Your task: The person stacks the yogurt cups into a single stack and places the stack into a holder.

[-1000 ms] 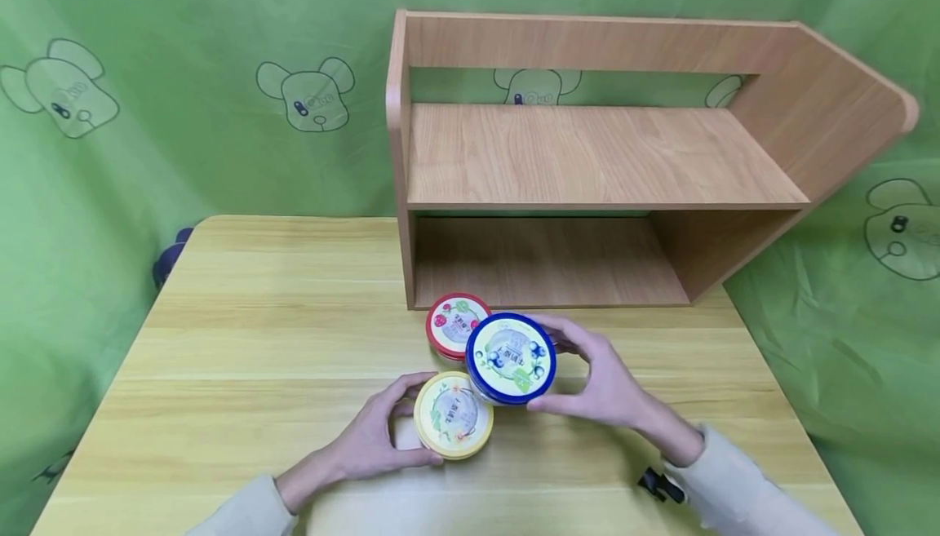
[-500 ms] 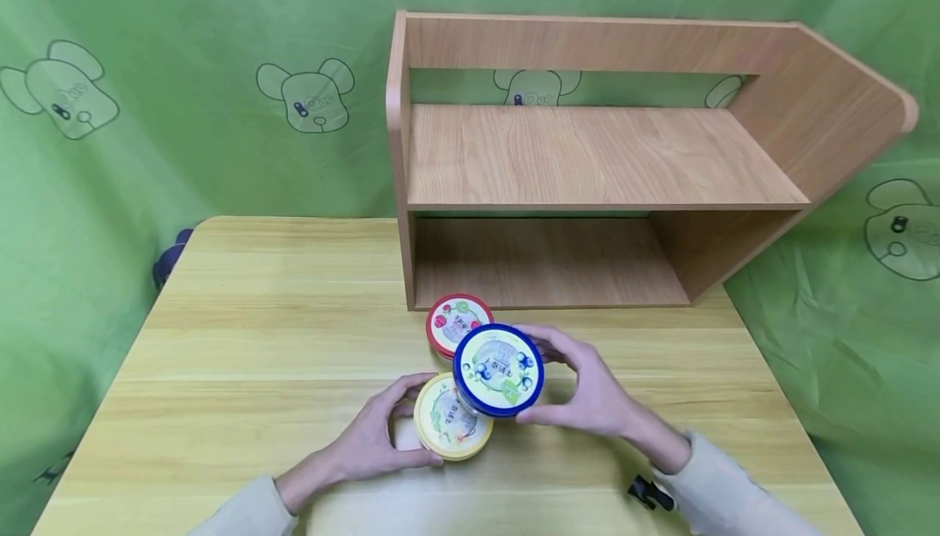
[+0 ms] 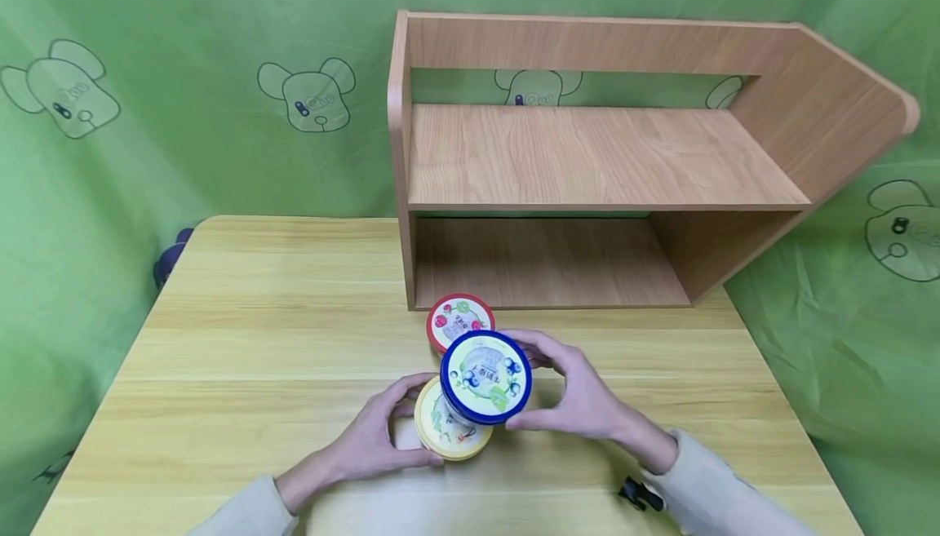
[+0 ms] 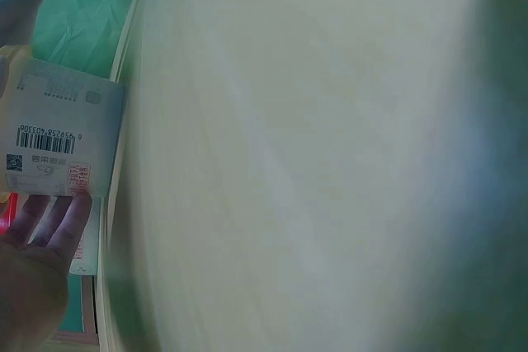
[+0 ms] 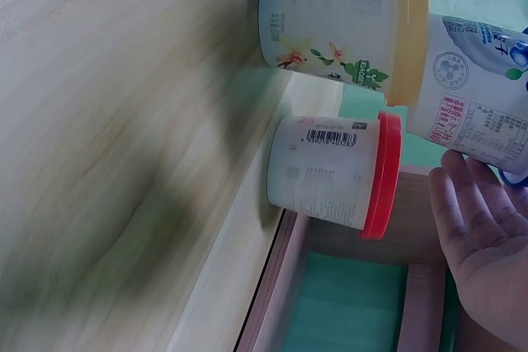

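Note:
A round tub with a blue lid (image 3: 485,377), printed with blueberries, is gripped by my right hand (image 3: 580,393), thumb in front and fingers behind. It is above a yellow-lidded tub (image 3: 441,430) and covers part of that lid. In the right wrist view the base of the blue-lidded tub (image 5: 470,96) is right by the yellow lid (image 5: 408,35); whether they touch I cannot tell. My left hand (image 3: 370,434) holds the yellow-lidded tub on the table from its left side. Behind them stands a red-lidded tub (image 3: 457,317), partly hidden by the blue lid.
A two-level wooden shelf (image 3: 602,152) stands at the back right of the light wooden table (image 3: 279,332), just behind the red-lidded tub. Green curtain (image 3: 198,46) surrounds the table. A small black object (image 3: 640,493) is beside the right sleeve.
My right hand has carried the blue-lidded tub left and toward me, over more of the yellow lid. The left hand and the other two tubs have stayed in place.

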`<state>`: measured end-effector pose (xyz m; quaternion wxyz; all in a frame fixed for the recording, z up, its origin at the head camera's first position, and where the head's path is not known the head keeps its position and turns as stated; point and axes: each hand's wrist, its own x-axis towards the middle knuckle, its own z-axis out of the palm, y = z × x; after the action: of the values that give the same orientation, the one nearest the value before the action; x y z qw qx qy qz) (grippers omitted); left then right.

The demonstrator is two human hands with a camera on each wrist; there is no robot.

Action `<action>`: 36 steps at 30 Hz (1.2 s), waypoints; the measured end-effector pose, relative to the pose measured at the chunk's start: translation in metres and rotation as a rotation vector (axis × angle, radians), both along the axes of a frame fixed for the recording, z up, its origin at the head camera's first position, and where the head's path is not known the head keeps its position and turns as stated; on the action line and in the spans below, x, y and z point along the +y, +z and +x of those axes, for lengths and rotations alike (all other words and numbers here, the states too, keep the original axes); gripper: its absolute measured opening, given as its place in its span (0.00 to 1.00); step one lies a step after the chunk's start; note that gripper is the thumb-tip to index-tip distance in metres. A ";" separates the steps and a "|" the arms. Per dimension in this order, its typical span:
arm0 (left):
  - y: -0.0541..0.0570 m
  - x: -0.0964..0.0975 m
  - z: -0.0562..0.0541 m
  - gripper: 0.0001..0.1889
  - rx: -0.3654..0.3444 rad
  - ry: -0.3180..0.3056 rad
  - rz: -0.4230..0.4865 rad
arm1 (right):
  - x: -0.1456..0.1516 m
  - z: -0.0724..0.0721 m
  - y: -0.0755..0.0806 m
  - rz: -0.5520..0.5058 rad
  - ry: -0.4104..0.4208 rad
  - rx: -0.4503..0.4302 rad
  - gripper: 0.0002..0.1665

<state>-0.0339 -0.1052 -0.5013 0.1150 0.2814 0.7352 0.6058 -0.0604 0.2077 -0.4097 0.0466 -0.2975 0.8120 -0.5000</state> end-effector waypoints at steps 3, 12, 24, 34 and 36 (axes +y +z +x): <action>-0.001 0.000 -0.001 0.51 0.000 -0.005 0.002 | -0.002 0.000 -0.001 -0.012 0.021 0.012 0.60; 0.002 -0.001 0.000 0.51 -0.016 -0.004 -0.009 | -0.007 -0.001 -0.001 -0.006 0.060 0.009 0.58; 0.003 -0.001 -0.001 0.50 -0.019 -0.001 -0.025 | -0.013 -0.001 -0.002 0.010 0.092 0.028 0.59; 0.004 -0.001 0.001 0.49 -0.024 0.011 -0.034 | -0.016 -0.001 -0.001 0.020 0.109 0.030 0.59; 0.004 -0.001 0.001 0.49 -0.030 0.013 -0.041 | -0.016 0.000 -0.002 0.023 0.114 0.030 0.59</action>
<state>-0.0331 -0.1065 -0.4970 0.1276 0.2650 0.7477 0.5953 -0.0607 0.1915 -0.4120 0.0661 -0.3502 0.8000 -0.4827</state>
